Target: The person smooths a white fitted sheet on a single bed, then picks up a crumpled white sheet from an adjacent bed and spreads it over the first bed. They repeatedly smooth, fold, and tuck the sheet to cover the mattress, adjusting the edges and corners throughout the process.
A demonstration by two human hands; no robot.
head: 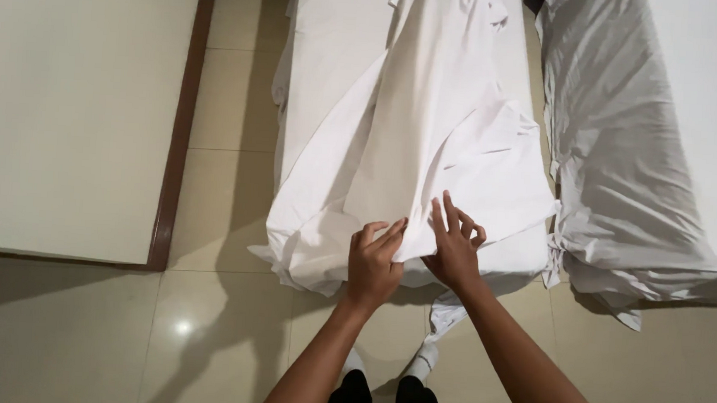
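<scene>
A loose white sheet point(429, 139) lies bunched and folded along a narrow white mattress point(326, 50) that runs away from me. My left hand point(374, 263) pinches the sheet's near edge at the foot of the mattress. My right hand point(453, 247) grips the same edge just beside it, thumb and forefinger closed on the cloth and the other fingers spread. The two hands almost touch. A corner of the sheet hangs down toward the floor under my right wrist.
A second mattress point(669, 137) with a wrinkled white sheet stands close on the right, a narrow gap between them. A cream wall point(74, 101) with a brown baseboard is at left. Beige glossy floor tiles point(217, 201) surround the beds. My feet in white socks point(419, 364) stand below.
</scene>
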